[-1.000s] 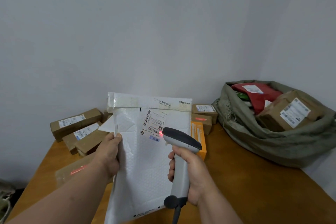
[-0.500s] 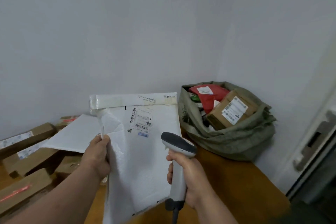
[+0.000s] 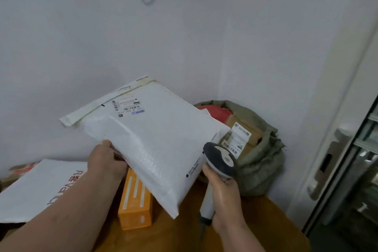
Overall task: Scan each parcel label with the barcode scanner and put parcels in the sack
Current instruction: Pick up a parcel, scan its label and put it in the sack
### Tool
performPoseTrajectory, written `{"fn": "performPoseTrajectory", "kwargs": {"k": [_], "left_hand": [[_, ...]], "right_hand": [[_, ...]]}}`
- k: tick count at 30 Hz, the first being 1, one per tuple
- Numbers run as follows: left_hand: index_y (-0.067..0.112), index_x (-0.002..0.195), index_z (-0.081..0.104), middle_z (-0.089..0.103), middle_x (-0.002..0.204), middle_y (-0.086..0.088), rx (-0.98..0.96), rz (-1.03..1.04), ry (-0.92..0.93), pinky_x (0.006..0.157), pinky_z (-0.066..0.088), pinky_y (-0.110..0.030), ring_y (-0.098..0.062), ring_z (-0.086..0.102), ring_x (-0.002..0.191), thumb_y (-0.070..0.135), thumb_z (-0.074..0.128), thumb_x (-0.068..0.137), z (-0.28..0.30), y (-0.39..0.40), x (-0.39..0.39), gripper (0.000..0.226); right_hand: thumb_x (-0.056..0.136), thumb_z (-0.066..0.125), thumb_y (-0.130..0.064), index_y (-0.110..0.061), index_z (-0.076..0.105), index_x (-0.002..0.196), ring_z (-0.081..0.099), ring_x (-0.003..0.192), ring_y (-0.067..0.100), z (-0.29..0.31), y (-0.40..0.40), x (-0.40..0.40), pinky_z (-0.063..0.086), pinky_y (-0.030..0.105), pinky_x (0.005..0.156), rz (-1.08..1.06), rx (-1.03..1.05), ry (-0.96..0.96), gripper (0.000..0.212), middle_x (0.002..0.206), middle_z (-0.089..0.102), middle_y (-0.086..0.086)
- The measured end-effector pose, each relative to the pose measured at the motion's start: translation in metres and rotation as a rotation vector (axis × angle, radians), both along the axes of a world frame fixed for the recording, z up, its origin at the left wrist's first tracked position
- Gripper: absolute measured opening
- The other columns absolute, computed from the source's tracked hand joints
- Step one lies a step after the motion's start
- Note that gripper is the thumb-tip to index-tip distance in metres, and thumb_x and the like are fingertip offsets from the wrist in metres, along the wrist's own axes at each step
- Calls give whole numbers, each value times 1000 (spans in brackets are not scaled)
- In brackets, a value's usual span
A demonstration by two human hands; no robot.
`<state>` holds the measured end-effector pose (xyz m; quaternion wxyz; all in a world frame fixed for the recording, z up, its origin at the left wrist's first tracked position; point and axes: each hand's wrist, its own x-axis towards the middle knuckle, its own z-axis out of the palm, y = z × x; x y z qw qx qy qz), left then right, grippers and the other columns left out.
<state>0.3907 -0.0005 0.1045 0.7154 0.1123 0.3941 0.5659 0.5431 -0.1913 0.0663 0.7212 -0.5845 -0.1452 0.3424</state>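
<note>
At far left a flat white poly bag [image 3: 38, 188] with red and dark lettering lies over brown boxes [image 3: 19, 170] on the wooden table [image 3: 259, 223]; its surface is smooth and slightly glossy. The left hand [image 3: 105, 162] reaches forward on an extended forearm, fingers curled under and thumb on top of the left edge of the mailer [image 3: 151, 139], gripping it. The mailer is a white, rectangular bubble envelope with a dimpled padded face and a taped, folded flap along its far edge; it is held off the table, tilted toward the right, with its printed label [image 3: 126, 106] facing up near the flap. Beneath it an orange carton [image 3: 135, 202], a long rectangular box, rests on the table. The right hand [image 3: 224, 196] is wrapped around the pale grip of the scanner [image 3: 218, 161], a pistol-shaped plastic tool whose dark grey head sits just beside the mailer's lower right edge. Behind the scanner stands the sack [image 3: 261, 161], coarse olive woven cloth with a crumpled open mouth, in the corner of the table; it contains a red parcel [image 3: 214, 110] and a brown box with a white label [image 3: 237, 137].
</note>
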Motion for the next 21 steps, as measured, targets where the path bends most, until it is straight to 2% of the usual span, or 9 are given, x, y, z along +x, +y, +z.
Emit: {"fn": "performPoseTrajectory", "kwargs": {"k": [3,6,7,9,11,13,15,18,21], "left_hand": [[16,79,51,63,87,2,8,-26,-44,59,57,-31,-16,63,80,8,48,97,9,24,26,20],[17,74,40,45,76,1,12,-35,-31,39,46,-16,-13,48,63,11,38,100,24,41,55,27],[16,74,41,46,75,2,14,-33,-24,41,46,-15,-14,50,62,8,39,99,26,46,65,26],[15,79,53,60,75,3,-16,-9,-109,59,57,-24,-15,63,70,2,43,95,31,56,84,22],[14,86,61,68,81,2,-23,0,-171,65,60,-32,-17,68,79,2,46,95,37,63,103,21],[13,91,62,68,91,-1,-8,2,-136,57,59,-30,-17,67,82,1,47,96,41,72,125,20],[9,105,62,66,99,-8,11,-6,-60,57,60,-37,-21,67,85,-3,49,94,42,78,152,21],[4,129,52,60,112,-17,84,-37,57,74,61,-51,-31,65,97,-6,44,92,40,75,197,39],[1,134,47,57,103,-15,121,-65,96,66,62,-43,-27,63,87,-2,45,95,37,68,238,39]], "right_hand": [[66,84,-38,-29,67,116,66,106,22,10,21,13,47,52,105,3,99,23,54,108,74,-3],[48,89,-58,-34,66,119,65,109,21,19,40,32,47,51,105,-3,144,-9,79,111,73,-8],[41,90,-65,-36,65,121,65,111,21,22,45,39,46,52,105,-8,147,-16,89,114,72,-8],[36,89,-70,-36,64,124,64,114,21,29,54,53,46,52,106,-6,163,-28,97,118,71,-8],[44,89,-65,-32,66,123,66,112,23,36,61,71,48,53,104,-19,157,-35,88,116,72,-5],[61,87,-48,-23,69,118,68,106,25,42,70,96,52,50,99,-44,173,-3,64,111,74,1],[75,81,-32,-17,69,114,70,103,25,46,79,128,54,47,97,-58,196,49,44,107,75,4],[77,78,-26,-14,66,118,72,102,26,55,91,179,54,45,98,-85,251,155,44,111,74,7],[76,80,-31,-15,67,115,73,98,28,64,105,232,55,48,94,-82,218,213,45,110,75,10]]}}
